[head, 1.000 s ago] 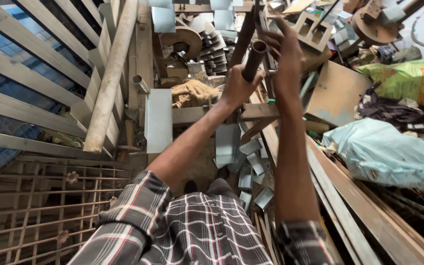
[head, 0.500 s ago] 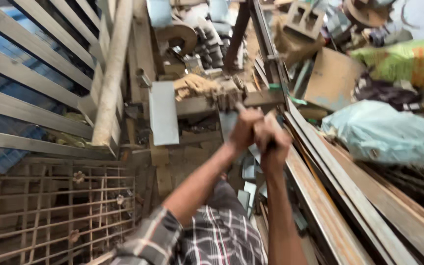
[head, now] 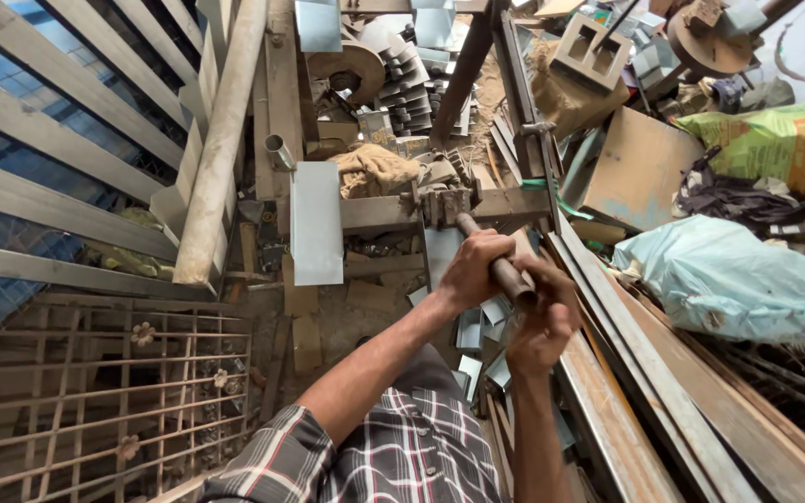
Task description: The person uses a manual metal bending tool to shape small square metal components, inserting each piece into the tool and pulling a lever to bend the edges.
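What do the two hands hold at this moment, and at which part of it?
Both hands grip one rusty brown metal pipe handle near its free end: the left hand higher up the shaft, the right hand at the very tip.

left arm: bare forearm stretched forward, plaid sleeve at elbow
left hand (head: 473,270): fingers curled shut, gripping
right hand (head: 540,319): fist closed, just behind the left

A rusty brown pipe handle (head: 494,263), red-and-grey checked shirt (head: 402,456), pale blue sack (head: 729,279).
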